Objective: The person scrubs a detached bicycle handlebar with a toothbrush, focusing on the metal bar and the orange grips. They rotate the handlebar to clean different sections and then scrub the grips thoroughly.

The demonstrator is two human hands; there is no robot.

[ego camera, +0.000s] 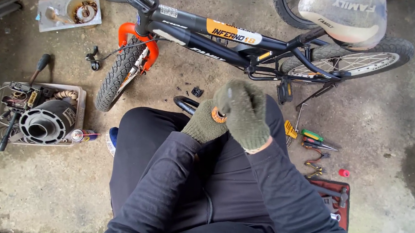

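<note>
Right hand (244, 115) in green knit glove nearest, fist clenched around small part; left hand (205, 123) beside it, fingers gripping orange ring (218, 116). Both just below black bicycle frame (209, 35); screwdrivers (317, 139) right of hands.

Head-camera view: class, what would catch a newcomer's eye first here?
Two gloved hands meet at the centre, the left hand and right hand closed around a small orange-ringed part. Behind them lies a black bicycle with an orange fork. Hand tools lie scattered on the concrete to the right.
</note>
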